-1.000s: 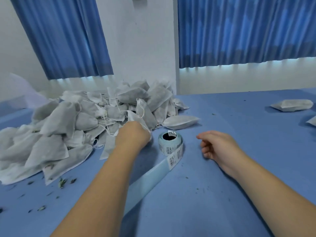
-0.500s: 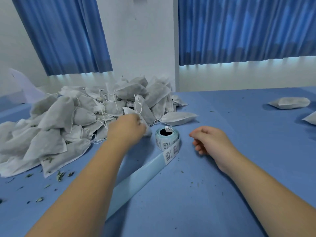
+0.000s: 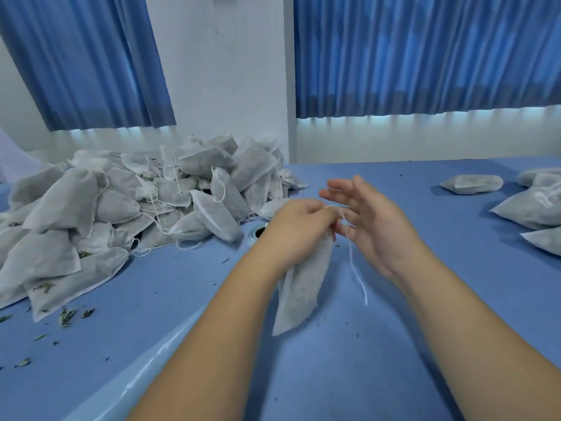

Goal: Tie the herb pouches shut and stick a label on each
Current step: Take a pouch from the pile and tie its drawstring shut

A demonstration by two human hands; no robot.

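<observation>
Pouch heap (image 3: 136,208) blocks left, pouches (image 3: 528,208) crowd far right; table (image 3: 425,344) betw. them open.

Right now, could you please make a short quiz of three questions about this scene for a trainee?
1. True or false: the left hand is gripping the top of a pouch that hangs down from it.
2. Which thing trails from the fingers of the right hand? A. a label B. a white drawstring C. a herb sprig
3. Fill in: the big pile of pouches lies on the person's ____ side of the blue table.

Key: 1 true; 2 B; 3 left.
</observation>
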